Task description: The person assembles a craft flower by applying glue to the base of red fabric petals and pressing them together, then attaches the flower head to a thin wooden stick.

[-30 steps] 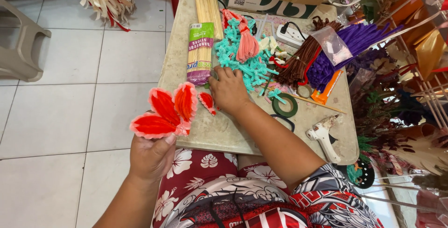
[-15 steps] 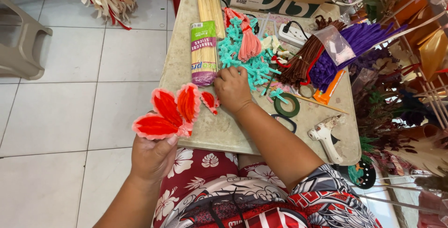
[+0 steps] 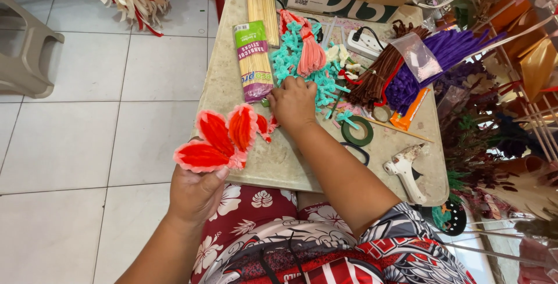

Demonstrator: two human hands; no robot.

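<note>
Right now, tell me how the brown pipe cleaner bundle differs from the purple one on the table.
The brown pipe cleaner bundle is the thinner bunch; the purple pipe cleaner bundle looks thicker and fuller. The brown bundle lies nearer the right hand; the purple one lies beyond it, toward the table's far side. A clear plastic bag lies across both. Both are fuzzy stems lying slantwise, side by side.

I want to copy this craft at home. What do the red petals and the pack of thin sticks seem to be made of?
The red petals, held in the left hand, look like fuzzy pipe cleaner: bristly pink-edged outlines, matte. The pack of sticks looks like pale bamboo or wood skewers in glossy clear plastic wrap; which wood is unclear.
</note>
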